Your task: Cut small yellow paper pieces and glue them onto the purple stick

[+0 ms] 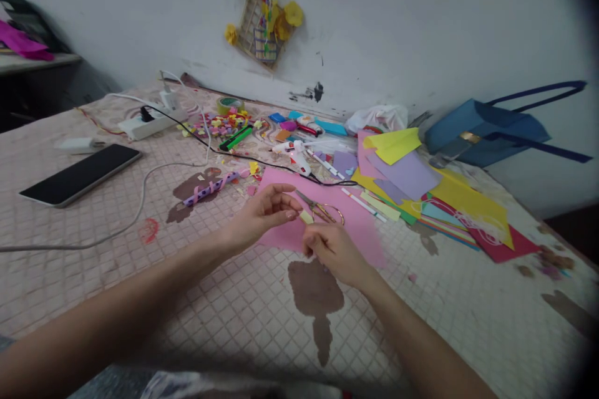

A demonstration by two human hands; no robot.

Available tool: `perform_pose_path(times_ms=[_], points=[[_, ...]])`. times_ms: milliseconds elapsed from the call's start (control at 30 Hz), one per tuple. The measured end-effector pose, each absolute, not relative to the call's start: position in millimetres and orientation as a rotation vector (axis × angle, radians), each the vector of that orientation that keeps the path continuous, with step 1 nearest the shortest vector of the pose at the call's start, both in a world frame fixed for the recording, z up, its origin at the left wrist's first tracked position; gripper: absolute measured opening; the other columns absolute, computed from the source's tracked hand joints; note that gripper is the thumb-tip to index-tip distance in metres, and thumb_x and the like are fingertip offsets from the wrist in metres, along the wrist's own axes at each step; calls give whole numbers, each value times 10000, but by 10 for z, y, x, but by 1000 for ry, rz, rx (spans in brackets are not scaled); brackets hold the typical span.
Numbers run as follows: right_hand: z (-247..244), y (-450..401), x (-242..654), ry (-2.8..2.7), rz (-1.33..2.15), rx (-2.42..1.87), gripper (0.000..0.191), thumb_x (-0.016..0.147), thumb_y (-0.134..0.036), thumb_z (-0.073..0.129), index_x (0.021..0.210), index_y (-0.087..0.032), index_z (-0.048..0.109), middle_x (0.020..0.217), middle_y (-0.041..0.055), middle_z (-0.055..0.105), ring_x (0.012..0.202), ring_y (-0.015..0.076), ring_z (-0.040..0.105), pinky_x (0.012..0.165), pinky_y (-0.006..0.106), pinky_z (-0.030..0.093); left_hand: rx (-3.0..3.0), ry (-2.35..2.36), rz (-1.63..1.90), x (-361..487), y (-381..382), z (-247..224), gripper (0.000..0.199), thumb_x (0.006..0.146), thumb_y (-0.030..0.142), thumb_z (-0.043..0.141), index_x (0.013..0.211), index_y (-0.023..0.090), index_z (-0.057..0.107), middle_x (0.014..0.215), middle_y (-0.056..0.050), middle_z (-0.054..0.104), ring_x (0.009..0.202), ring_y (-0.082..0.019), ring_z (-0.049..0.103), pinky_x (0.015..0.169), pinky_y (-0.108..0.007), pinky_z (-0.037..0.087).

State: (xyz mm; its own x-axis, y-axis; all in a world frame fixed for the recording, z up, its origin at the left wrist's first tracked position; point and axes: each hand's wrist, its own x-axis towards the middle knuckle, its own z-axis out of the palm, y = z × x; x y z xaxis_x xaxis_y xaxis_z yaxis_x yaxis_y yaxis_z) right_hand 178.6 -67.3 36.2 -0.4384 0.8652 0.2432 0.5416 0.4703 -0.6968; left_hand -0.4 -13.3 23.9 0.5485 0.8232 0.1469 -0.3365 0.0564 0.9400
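Observation:
A small pale yellow strip of paper [306, 217] is held between my two hands, above a pink sheet [358, 238]. My left hand [269, 212] has its thumb and fingertips brought together at the strip's upper left end. From the lower right, my right hand [334, 250] is closed on the other end, its fingertips partly hidden behind the knuckles. Just beyond the hands, scissors [322, 209] with gold handles lie on the pink sheet. Left of them is a purple stick wrapped with a pink strip [211, 189].
Coloured sheets [402, 174] pile up at the right, near a blue bag [486, 131]. Behind the hands lie a white glue gun [299, 159], its black cable, a green cutter [236, 138] and paper scraps. A tablet [82, 174] and power strip [152, 124] are at left.

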Motion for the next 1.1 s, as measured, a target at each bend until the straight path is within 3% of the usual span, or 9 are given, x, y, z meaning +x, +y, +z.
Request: perform_pose_path(times_ms=[233, 333, 533, 667, 833, 900, 967, 1033, 1100], points=[[362, -639, 1803, -1976, 291, -1323, 93, 864, -280, 515, 839, -201, 558, 816, 19, 586, 721, 145, 538, 672, 266, 401, 1421, 455, 908, 30, -213, 271, 359, 806, 99, 530, 1141, 155, 415, 896, -51, 580, 861, -143, 559, 811, -337, 427], [331, -621, 1809, -2106, 128, -1275, 127, 891, -218, 457, 816, -199, 558, 815, 38, 582, 785, 163, 538, 703, 276, 405, 1477, 447, 890, 37, -232, 261, 369, 811, 77, 495, 1155, 160, 391, 904, -53, 579, 873, -143, 555, 813, -341, 426], [276, -535, 1845, -2377, -202, -1153, 209, 876, -135, 393, 706, -187, 503, 722, 47, 547, 733, 187, 482, 673, 309, 373, 1501, 444, 822, 18, -220, 224, 401, 800, 53, 467, 1169, 176, 371, 923, -57, 593, 880, -140, 560, 814, -350, 434], [286, -583, 1816, -2209, 29, -1076, 170, 856, -135, 385, 706, -191, 445, 699, 19, 508, 688, 154, 467, 646, 277, 365, 1536, 491, 797, -3, -176, 178, 425, 795, 92, 495, 1186, 178, 353, 996, -84, 585, 951, -163, 554, 835, -368, 432], [353, -591, 1912, -1891, 352, -1335, 305, 887, -260, 408, 590, -197, 383, 531, -49, 357, 506, 104, 384, 511, 239, 291, 1693, 732, 889, -32, -137, 192, 357, 744, 165, 588, 1076, 160, 455, 797, -3, 519, 689, -99, 495, 633, -247, 416], [367, -536, 2017, -1882, 471, -1407, 236, 861, -272, 457, 639, -192, 457, 573, -40, 439, 530, 108, 425, 511, 232, 311, 1786, 858, 928, -41, -127, 209, 238, 760, 201, 570, 984, 159, 500, 716, 21, 482, 622, -87, 449, 573, -225, 374], [361, -471, 2136, -1889, 517, -1438, 66, 806, -253, 532, 831, -192, 531, 771, -4, 560, 608, 118, 493, 553, 236, 368, 1876, 955, 927, -46, -121, 223, 121, 797, 226, 515, 899, 161, 525, 667, 27, 477, 587, -87, 429, 538, -217, 342], [330, -414, 2249, -1916, 481, -1502, 168, 776, -257, 567, 930, -198, 538, 874, 23, 582, 642, 128, 523, 583, 253, 396, 1940, 1017, 874, -49, -124, 228, 120, 833, 238, 451, 851, 164, 542, 609, 33, 472, 537, -85, 415, 504, -213, 316], [271, -371, 2337, -1964, 417, -1611, 128, 786, -289, 558, 873, -194, 552, 817, 22, 585, 630, 134, 532, 585, 263, 396, 1942, 1026, 795, -46, -134, 217, 185, 862, 250, 388, 851, 164, 552, 547, 43, 460, 474, -82, 412, 478, -210, 311]])
